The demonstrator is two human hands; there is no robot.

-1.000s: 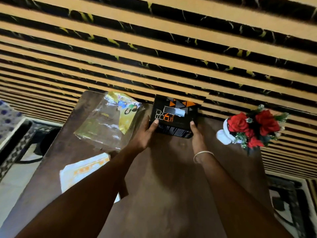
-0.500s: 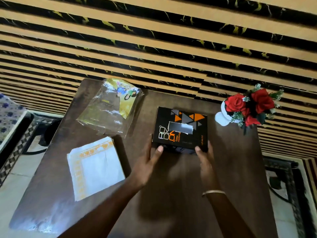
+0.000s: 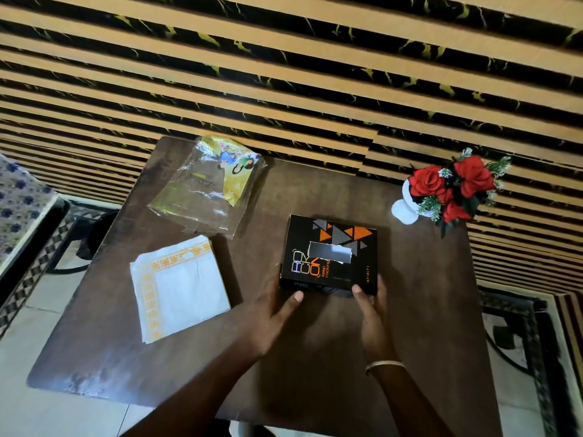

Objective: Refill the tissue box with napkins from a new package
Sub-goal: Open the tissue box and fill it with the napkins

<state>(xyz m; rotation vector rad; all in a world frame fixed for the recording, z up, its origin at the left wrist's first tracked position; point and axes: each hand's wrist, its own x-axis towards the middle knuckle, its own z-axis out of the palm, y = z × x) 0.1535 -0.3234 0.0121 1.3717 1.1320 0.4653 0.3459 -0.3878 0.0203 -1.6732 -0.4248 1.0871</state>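
A black tissue box (image 3: 331,250) with orange triangles and a slot in its top lies flat on the dark wooden table (image 3: 426,294). My left hand (image 3: 271,320) grips its near left corner, thumb on the near face. My right hand (image 3: 372,313) grips the near right corner. A stack of white napkins (image 3: 183,288) with an orange border lies to the left of the box, apart from it. Behind the napkins lies a crumpled clear plastic package (image 3: 205,190) with yellow print, which looks flat and empty.
A white vase (image 3: 403,206) with red artificial roses (image 3: 454,187) stands at the table's back right corner. A striped wall runs along the far edge. A patterned cushion seat (image 3: 19,200) is at the left, and a dark metal frame (image 3: 517,326) at the right.
Both hands have drawn the tissue box from the table's back edge toward me, to the middle. The view has tilted down, so the napkin stack now shows in full.
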